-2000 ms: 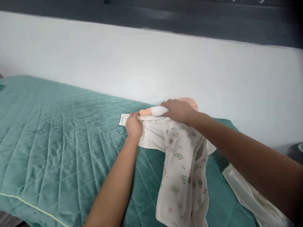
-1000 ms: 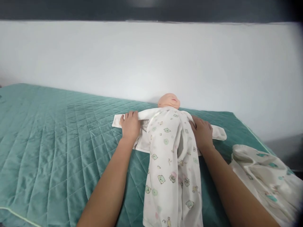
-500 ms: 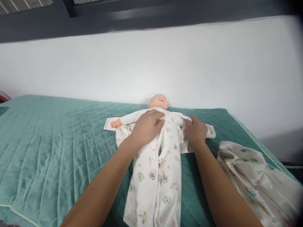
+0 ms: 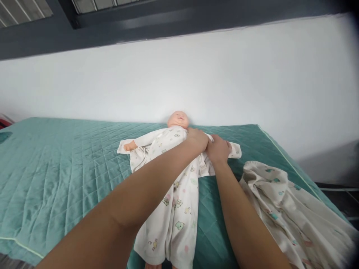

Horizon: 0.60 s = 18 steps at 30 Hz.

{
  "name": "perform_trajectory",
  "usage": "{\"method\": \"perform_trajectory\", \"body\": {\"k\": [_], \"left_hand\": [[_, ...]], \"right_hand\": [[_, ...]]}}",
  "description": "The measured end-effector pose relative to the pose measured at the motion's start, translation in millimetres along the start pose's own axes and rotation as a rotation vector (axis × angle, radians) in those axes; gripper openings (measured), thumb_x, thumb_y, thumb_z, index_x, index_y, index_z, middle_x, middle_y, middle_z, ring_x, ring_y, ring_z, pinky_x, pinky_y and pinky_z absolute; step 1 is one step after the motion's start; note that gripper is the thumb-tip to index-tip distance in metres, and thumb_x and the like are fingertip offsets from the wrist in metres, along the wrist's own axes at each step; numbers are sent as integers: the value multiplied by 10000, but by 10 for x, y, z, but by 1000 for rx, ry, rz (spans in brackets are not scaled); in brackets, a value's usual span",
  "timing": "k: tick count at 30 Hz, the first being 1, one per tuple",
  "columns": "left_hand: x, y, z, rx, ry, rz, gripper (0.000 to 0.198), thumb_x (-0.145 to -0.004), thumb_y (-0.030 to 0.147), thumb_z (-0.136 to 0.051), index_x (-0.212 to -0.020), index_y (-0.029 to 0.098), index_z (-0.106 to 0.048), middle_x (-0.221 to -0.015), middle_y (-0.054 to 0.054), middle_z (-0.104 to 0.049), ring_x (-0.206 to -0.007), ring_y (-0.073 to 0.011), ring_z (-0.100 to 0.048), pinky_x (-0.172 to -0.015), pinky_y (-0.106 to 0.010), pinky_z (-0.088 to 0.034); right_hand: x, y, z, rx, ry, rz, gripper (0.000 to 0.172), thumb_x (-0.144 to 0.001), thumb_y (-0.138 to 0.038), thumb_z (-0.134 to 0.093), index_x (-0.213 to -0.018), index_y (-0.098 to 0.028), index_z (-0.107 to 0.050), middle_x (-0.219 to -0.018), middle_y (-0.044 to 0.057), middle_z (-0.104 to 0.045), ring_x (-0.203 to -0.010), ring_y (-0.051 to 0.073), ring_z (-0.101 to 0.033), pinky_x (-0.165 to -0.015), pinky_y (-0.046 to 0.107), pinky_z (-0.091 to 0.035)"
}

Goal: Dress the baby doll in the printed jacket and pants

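Note:
A baby doll [image 4: 178, 119] lies on its back, head toward the wall, in a white romper [image 4: 183, 224] printed with small animals. Its feet poke out at the bottom leg openings. The doll's arm on the left lies stretched out in a white sleeve, over a spread printed sleeve [image 4: 122, 147]. My left hand [image 4: 198, 140] reaches across the doll's chest, its fingers curled at the cloth by the shoulder on the right and partly hidden. Right beside it, my right hand [image 4: 218, 148] is closed around the romper's cloth at the doll's arm on the right.
A green quilted cover [image 4: 70, 164] lies under the doll. To the right is a crumpled white cloth [image 4: 280, 201] with teal patterns. A white wall [image 4: 174, 78] rises behind the doll's head, with a dark window frame [image 4: 168, 22] above.
My left hand has moved right across the doll's chest until it meets my right hand. The printed front now covers the left side of the chest. The view has shifted slightly.

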State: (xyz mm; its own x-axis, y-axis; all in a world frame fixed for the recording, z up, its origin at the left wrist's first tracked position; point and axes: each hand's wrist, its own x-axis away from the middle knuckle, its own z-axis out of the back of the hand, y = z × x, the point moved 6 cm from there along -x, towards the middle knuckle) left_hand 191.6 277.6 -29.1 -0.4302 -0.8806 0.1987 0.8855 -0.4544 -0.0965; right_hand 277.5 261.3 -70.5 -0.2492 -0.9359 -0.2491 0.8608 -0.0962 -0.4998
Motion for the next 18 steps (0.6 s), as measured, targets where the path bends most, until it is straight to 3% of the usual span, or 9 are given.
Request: {"method": "perform_trajectory", "body": {"k": [3, 7, 14, 18], "left_hand": [[-16, -106, 71, -17, -9, -11, 400, -886, 192, -602, -1276, 205, -689, -1361, -161, -638, -1252, -354, -587, -1019, -491, -473], [-26, -229, 136, -62, -7, -4, 563, -817, 172, -654, -1370, 268, -616, -1392, -145, -618, -1250, -369, -589, -993, -508, -490], [-207, 24, -121, -90, -50, -96, 390, -857, 205, -642, -1244, 191, -683, -1341, -143, -670, -1243, -340, -586, -1040, -492, -456], [-207, 29, -96, -100, 24, -126, 379, -880, 202, -615, -1255, 165, -661, -1323, -149, -678, -1227, -334, -597, -1005, -462, -465]], "right_hand": [[-26, 72, 42, -43, -2, -90, 377, -929, -285, -405, -1111, -194, -722, -1139, 130, -738, -1141, 297, -622, -1103, 478, -310], [-64, 183, 73, -106, 5, -227, 370, -910, -281, -456, -1157, -196, -719, -1167, 126, -738, -1141, 298, -633, -1055, 430, -364], [-76, 183, 18, -85, -35, -213, 361, -909, -326, -487, -1136, -201, -739, -1186, 133, -733, -1181, 314, -615, -1039, 442, -380], [-92, 216, 8, -123, -28, -213, 349, -909, -340, -486, -1108, -196, -734, -1151, 136, -731, -1139, 309, -621, -1015, 440, -400]]}}
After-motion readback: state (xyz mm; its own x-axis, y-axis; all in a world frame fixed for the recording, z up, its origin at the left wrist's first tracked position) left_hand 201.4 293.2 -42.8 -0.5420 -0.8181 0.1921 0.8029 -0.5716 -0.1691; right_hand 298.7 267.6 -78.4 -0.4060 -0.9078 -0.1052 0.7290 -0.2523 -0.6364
